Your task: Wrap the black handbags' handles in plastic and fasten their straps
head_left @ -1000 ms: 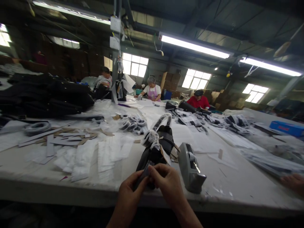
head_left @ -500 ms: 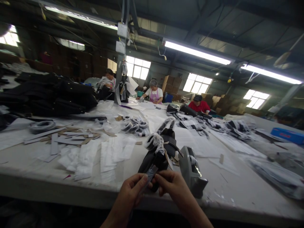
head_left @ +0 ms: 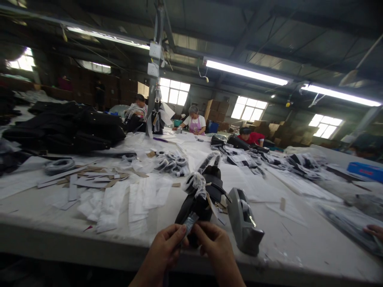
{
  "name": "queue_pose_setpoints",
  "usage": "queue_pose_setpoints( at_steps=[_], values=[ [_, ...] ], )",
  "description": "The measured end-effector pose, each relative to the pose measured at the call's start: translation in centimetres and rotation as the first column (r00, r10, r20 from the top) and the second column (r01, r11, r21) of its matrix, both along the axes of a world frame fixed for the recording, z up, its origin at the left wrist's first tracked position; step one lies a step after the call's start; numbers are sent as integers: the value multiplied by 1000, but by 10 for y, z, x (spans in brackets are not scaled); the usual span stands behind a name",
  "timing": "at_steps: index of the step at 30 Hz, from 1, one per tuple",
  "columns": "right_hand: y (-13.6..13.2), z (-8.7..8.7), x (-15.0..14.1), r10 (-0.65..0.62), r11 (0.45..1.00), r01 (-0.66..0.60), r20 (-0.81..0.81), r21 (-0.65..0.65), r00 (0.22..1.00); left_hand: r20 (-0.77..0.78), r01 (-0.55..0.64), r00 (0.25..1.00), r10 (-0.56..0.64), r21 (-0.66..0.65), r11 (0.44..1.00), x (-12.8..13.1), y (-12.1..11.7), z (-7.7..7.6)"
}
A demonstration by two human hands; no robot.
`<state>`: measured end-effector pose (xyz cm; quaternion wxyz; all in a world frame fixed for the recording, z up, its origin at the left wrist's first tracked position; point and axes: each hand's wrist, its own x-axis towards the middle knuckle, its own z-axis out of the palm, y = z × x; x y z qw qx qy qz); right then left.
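At the table's front edge a black bag [head_left: 213,185] leans away from me, its handle bundled in clear plastic wrap [head_left: 199,183]. A strap end wrapped in clear film [head_left: 190,221] comes toward me from the bag. My left hand [head_left: 166,245] pinches this strap between thumb and fingers. Beside it, my right hand [head_left: 213,244] is closed, thumb against fingertips, at the strap's right side; the strap's edge there is partly hidden by the fingers. Just right of the bag stands a grey tape dispenser [head_left: 244,223].
White foam sheets [head_left: 140,199] and cardboard strips [head_left: 98,177] lie left. Behind them are wrapped coils [head_left: 170,162] and a pile of black bags [head_left: 68,129]. A co-worker's hand [head_left: 374,230] rests by plastic-wrapped goods at right. Other people work across the table.
The whole view has shifted slightly. My right hand has drawn closer to the left at the strap. Another person's hand shows more at the right edge; the person in red leans lower.
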<state>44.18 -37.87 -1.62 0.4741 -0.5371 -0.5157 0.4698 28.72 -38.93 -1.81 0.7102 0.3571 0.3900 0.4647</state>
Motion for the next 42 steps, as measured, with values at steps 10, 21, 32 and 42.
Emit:
queue_pose_setpoints(
  at_steps=[10, 21, 32, 42],
  values=[
    [-10, 4, -25, -219, 969, 193, 174, 156, 960, 7, 18, 1000, -18, 9, 1000, 5, 0, -5],
    [-3, 22, -23, -187, 979, 144, 345, 146, 920, -28, 36, 999, -34, 47, 998, 6, -10, 9],
    [-12, 17, -19, 134, 922, -347, -697, -173, 704, 98, 75, 993, -72, -22, 997, 9, -5, -6],
    [-5, 16, -37, 82, 932, -299, -682, -206, 727, 63, 9, 998, -9, 9, 1000, 8, -2, -12]
  ],
)
